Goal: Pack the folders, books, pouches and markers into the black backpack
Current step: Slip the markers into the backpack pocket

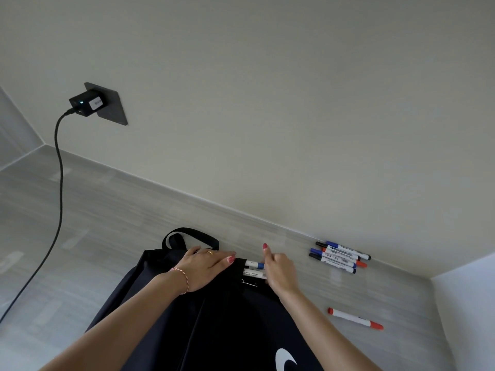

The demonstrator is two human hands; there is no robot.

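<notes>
Lighting: even, soft, moderately bright | Shadows: faint, short, under markers (340,254) | Glare: pale sheen patches on surface (112,210) | Distortion: wide-angle bending at edges | Focus: slightly soft overall

left forearm enters from lower left, wrist wearing red-and-white string bracelet (181,277); left hand (206,266) palm down, fingers straight and together, pressing flat on backpack (214,325), gold ring on one finger; right forearm enters from lower right, right hand (280,271) back up, index finger raised straight, other fingers curled round markers (254,269) at pocket mouth; red-painted nails on both hands
</notes>
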